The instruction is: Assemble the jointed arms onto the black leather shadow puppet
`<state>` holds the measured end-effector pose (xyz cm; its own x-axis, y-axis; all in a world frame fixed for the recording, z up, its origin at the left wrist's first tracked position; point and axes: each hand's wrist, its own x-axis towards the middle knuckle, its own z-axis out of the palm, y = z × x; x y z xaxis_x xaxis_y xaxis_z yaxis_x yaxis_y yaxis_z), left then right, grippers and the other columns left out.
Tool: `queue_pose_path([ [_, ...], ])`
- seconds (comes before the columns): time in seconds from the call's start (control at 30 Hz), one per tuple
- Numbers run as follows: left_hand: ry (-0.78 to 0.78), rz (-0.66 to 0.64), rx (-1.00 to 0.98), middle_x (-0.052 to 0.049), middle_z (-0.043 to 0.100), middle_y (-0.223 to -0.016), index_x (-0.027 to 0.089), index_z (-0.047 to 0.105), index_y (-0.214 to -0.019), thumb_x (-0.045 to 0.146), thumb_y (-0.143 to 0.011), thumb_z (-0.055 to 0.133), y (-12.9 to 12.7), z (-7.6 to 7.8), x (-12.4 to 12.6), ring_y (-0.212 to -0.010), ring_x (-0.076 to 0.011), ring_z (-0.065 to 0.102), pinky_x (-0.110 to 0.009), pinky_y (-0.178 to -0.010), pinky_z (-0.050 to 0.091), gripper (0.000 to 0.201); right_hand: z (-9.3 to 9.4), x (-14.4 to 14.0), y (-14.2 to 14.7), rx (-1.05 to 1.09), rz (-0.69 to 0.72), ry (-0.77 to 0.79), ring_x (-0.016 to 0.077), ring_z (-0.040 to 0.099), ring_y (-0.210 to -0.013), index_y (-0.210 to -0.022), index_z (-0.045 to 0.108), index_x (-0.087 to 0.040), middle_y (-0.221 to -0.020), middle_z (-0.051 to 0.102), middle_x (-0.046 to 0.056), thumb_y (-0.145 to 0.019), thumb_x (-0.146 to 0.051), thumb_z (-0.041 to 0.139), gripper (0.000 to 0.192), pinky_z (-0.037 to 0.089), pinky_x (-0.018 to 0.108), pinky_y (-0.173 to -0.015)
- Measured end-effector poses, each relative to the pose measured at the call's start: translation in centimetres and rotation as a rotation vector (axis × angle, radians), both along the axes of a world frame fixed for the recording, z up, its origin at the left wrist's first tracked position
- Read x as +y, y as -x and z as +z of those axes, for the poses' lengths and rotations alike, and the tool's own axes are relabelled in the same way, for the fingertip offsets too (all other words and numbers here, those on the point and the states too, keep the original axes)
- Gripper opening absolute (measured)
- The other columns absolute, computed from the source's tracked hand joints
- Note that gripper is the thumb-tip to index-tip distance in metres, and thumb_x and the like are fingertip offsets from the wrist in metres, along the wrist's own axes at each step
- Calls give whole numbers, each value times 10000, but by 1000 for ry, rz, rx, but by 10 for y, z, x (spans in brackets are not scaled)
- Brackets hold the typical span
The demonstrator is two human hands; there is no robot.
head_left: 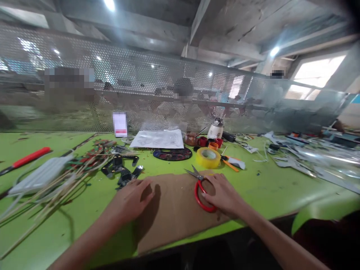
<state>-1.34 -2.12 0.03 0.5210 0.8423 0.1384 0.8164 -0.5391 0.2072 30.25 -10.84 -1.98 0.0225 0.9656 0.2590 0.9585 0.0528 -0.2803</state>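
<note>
A brown cardboard sheet (174, 210) lies on the green table (281, 191) in front of me. My left hand (132, 198) rests palm down on the sheet's left edge, fingers apart, holding nothing. My right hand (223, 195) lies on the red-handled scissors (201, 191) at the sheet's right side, fingers over the handle loops. The scissor blades point up and left, towards the roll of yellow tape (208, 158).
Thin wooden sticks (53, 187) and black cut-out pieces (122, 170) lie left. A red-handled tool (26, 159) sits far left. A drawing sheet (159, 139), small paint pots (209, 142), a white bottle (216, 129) and an orange cutter (232, 163) stand behind. Clear plastic scraps (309, 157) spread right. A perforated metal screen (168, 82) backs the table.
</note>
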Motion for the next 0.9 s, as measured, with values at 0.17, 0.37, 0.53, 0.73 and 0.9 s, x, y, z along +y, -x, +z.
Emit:
queue_pose_path([
  [0.17, -7, 38, -121, -151, 637, -1200, 161, 528, -1323, 386, -837, 455, -8, -14, 15, -1092, -335, 582, -446, -943, 425, 540, -11, -6, -5, 105, -55, -100, 290, 550, -1072, -1203, 613, -194, -1124, 633, 119, -761, -230, 589, 445, 439, 447, -949],
  [0.37, 412, 329, -791, -126, 691, -1053, 154, 587, -1176, 343, -696, 630, -7, 1, 42, -888, -253, 663, -325, -735, 505, 517, -28, -7, -19, 247, -9, -242, 261, 566, -1056, -1196, 598, -228, -1108, 642, 86, -770, -250, 608, 427, 444, 448, -963],
  [0.53, 903, 498, -1344, -48, 667, -644, 111, 625, -845, 144, -679, 632, -10, 25, 29, -526, -137, 600, -225, -530, 489, 169, -28, -10, -19, 412, -106, -234, 231, 603, -982, -1273, 532, -244, -1104, 626, 72, -756, -278, 632, 527, 492, 422, -907],
  [0.73, 1111, 286, -1255, -108, 729, -859, 117, 676, -965, 254, -698, 732, -30, 51, -25, -658, -199, 671, -260, -546, 527, 305, -26, -10, -26, 744, -249, -329, 177, 634, -790, -1297, 520, -233, -921, 643, 35, -734, -374, 685, 604, 550, 332, -739],
  [0.9, 1042, 177, -1318, -83, 670, -725, 87, 647, -854, 209, -730, 670, -56, 85, -15, -567, -136, 594, -210, -493, 456, 175, -22, -8, -45, 1182, -390, -498, 103, 606, -579, -1174, 615, -234, -785, 670, -20, -629, -361, 770, 581, 506, 200, -521],
])
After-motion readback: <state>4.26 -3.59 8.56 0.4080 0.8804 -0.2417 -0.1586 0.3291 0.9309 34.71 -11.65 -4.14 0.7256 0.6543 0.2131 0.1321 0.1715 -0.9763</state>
